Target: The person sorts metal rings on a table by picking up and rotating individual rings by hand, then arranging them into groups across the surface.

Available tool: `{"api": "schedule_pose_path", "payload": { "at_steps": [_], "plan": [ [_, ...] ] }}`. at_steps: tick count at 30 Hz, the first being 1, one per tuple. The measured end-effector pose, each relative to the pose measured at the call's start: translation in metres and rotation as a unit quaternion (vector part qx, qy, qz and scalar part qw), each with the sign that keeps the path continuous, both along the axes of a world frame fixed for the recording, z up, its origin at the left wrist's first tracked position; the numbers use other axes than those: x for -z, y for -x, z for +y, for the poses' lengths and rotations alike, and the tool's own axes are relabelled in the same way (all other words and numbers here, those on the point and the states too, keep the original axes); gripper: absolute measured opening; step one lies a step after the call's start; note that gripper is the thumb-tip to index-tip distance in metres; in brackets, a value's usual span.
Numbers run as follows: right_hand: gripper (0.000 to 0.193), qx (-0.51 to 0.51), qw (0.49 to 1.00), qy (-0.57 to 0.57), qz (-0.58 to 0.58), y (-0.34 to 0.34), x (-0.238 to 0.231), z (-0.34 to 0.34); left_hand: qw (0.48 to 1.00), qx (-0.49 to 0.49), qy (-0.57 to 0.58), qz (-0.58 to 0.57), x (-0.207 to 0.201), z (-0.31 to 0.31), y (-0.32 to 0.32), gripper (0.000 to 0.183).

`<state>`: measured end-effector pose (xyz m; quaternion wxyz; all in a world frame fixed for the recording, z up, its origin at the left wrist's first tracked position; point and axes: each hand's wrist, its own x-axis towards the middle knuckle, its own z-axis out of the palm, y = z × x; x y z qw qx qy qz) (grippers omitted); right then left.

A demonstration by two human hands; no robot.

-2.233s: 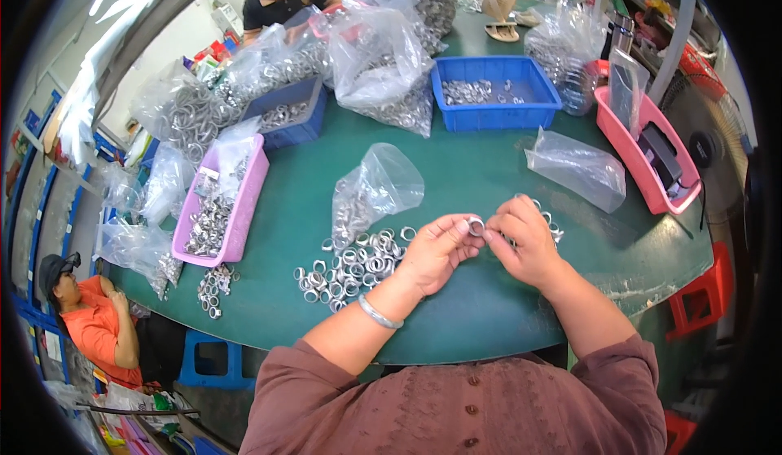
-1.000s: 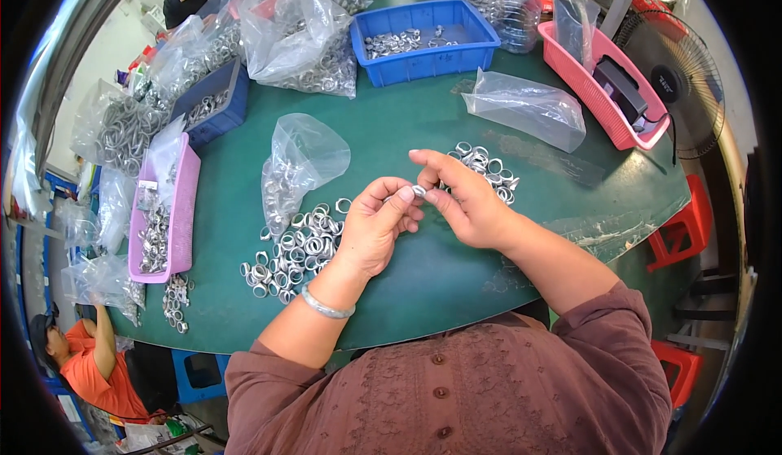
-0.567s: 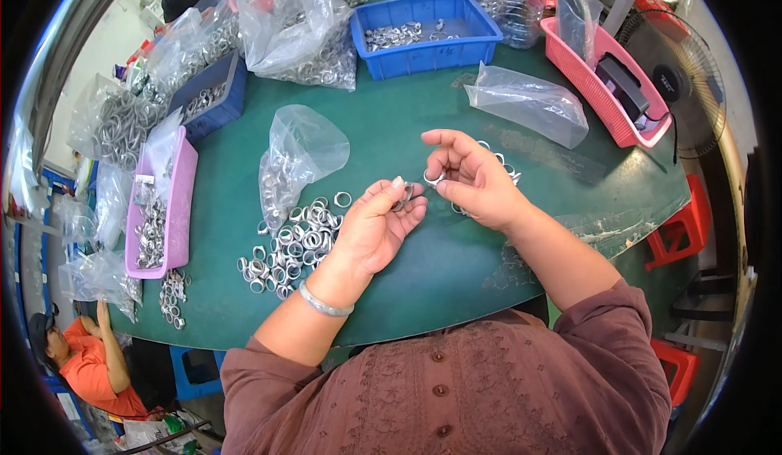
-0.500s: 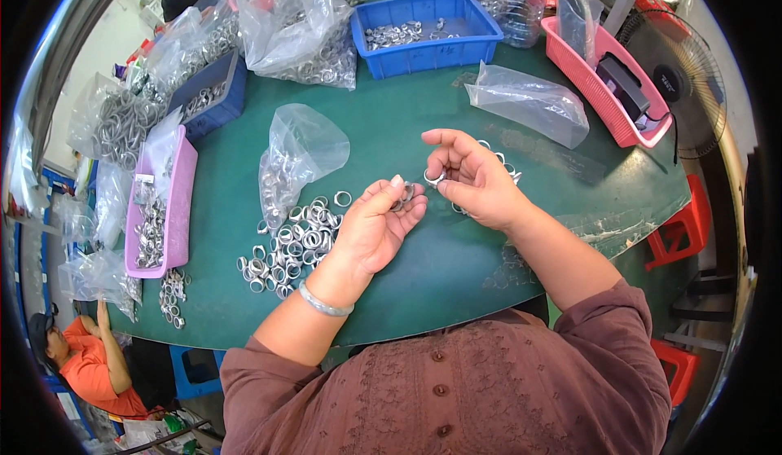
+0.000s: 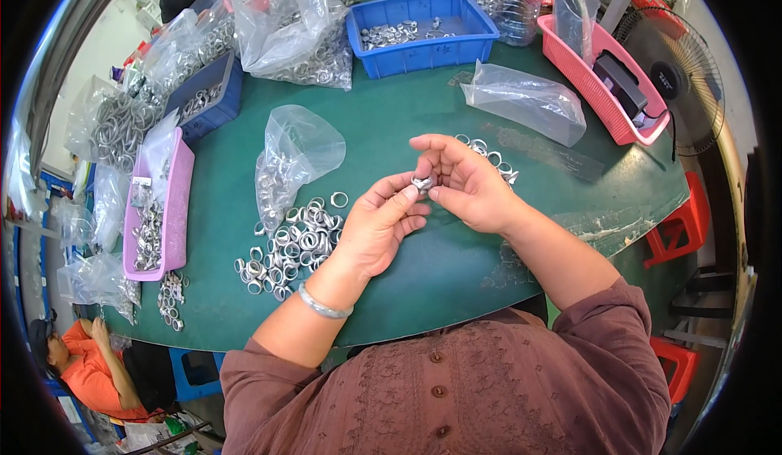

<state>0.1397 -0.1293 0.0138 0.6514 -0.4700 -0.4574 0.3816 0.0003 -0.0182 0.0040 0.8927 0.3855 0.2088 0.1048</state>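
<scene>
Over the middle of the green table, my left hand [image 5: 376, 225] and my right hand [image 5: 474, 194] meet at the fingertips. Between them sits a shiny silver metal ring [image 5: 421, 184], pinched by the thumb and fingers of both hands. Whether a second ring is tucked behind my fingers I cannot make out. A loose heap of similar rings [image 5: 295, 247] lies left of my left wrist. Behind my right hand several more rings [image 5: 497, 160] are spread on the table, partly covered by the hand. A clear plastic bag [image 5: 301, 141] with rings in it rests behind the heap.
Blue trays [image 5: 428, 64] [image 5: 212, 117] and bulging ring bags [image 5: 297, 35] line the far side. A pink basket [image 5: 590, 84] holds a black device at right, near a fan [image 5: 672, 80]. A purple basket [image 5: 181, 211] stands left. Co-workers sit left and far.
My right hand has moved slightly left and my left hand slightly right, so their fingertips now meet at the ring. More of the rings behind my right hand show.
</scene>
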Motion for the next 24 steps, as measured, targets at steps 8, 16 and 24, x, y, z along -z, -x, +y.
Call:
{"api": "schedule_pose_path", "payload": {
  "at_steps": [8,16,24],
  "plan": [
    [0.055,0.015,0.996,-0.014,-0.084,0.000,0.008,0.001,1.000,-0.002,-0.026,0.004,0.006,0.001,0.000,0.023],
    [0.046,0.074,0.988,-0.014,-0.134,0.003,0.006,0.000,0.999,0.017,0.004,-0.035,0.005,0.001,-0.002,0.025],
    [0.053,0.128,0.911,-0.093,-0.381,0.009,-0.006,0.000,0.995,0.040,-0.014,-0.091,0.010,0.005,-0.001,0.029]
  ]
}}
